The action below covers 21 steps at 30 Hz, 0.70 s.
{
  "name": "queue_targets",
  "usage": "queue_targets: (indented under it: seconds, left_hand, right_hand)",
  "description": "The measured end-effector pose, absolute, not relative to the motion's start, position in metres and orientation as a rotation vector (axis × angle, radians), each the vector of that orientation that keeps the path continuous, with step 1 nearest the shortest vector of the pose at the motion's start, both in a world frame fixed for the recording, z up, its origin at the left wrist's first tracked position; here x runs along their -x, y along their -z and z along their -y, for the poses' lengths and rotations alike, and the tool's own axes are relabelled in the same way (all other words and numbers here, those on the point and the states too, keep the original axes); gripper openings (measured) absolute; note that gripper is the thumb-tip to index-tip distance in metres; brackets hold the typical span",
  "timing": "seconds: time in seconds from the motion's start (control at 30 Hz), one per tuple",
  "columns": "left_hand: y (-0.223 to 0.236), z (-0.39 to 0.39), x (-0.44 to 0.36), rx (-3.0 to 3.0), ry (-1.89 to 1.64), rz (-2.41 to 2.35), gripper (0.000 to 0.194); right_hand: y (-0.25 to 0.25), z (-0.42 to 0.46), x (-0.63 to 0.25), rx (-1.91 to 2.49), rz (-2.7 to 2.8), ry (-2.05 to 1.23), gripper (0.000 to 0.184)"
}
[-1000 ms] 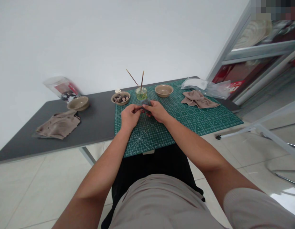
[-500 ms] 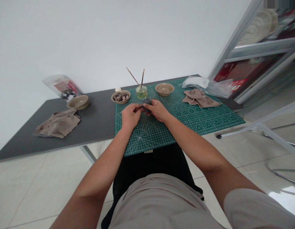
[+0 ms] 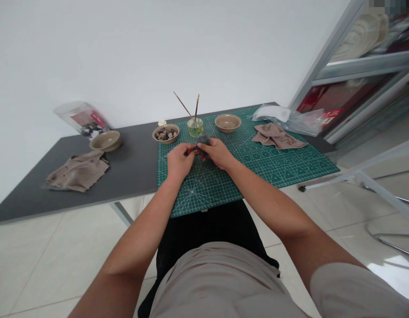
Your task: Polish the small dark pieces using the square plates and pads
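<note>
A small dark grey rounded lump [image 3: 203, 140] is gripped in my right hand [image 3: 219, 153], with the thumb across its near side. My left hand [image 3: 180, 161] is closed in a pinch at the left side of the lump. Whatever lies between its fingertips is too small to make out. Both hands are over the green cutting mat [image 3: 204, 185]. Just beyond them stand a glass jar [image 3: 195, 127] of yellowish liquid with two thin sticks in it, a tan bowl [image 3: 166, 140] of brown and dark pieces, and another tan bowl [image 3: 228, 129] to the right.
A brown cloth [image 3: 277, 136] and a clear plastic bag [image 3: 300, 122] lie on the right. On the left are another brown cloth [image 3: 78, 172], a tan bowl [image 3: 106, 143] and a tipped clear plastic container [image 3: 80, 115]. A white metal frame [image 3: 350, 176] stands right of the table.
The view has shifted slightly. Both hands keep nearly the same hold at the dark lump.
</note>
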<state>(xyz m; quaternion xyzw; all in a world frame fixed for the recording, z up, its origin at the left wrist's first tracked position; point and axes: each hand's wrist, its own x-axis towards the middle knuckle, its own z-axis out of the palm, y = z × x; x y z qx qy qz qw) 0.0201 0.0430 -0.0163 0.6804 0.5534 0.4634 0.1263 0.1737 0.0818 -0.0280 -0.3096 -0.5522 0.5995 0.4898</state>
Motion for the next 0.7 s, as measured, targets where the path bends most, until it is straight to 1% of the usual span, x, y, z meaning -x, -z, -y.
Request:
queue_targets:
  seconds: [0.23,0.5,0.63,0.7]
  left_hand:
    - [0.0178,-0.0455,-0.0203,-1.722,-1.397,-1.515,0.012]
    - [0.0224,-0.0483,-0.0179,-1.942,-1.396,-1.525,0.009]
    - [0.0194,-0.0476,-0.0191,-1.911,-1.448,-1.476,0.019]
    - [0.0177,-0.0475,-0.0199,-1.921,-1.468,-1.464,0.021]
  right_hand:
    - [0.0233,-0.0787,-0.1760,0.707,1.365,-1.520,0.036]
    - [0.0238,-0.0783,-0.1741,0.792,1.284,-1.475,0.032]
    - [0.0221,-0.0783,-0.1741,0.733,1.238,-1.512,0.033]
    - [0.0211,-0.0784,-0.1742,0.712,1.203,-1.531,0.033]
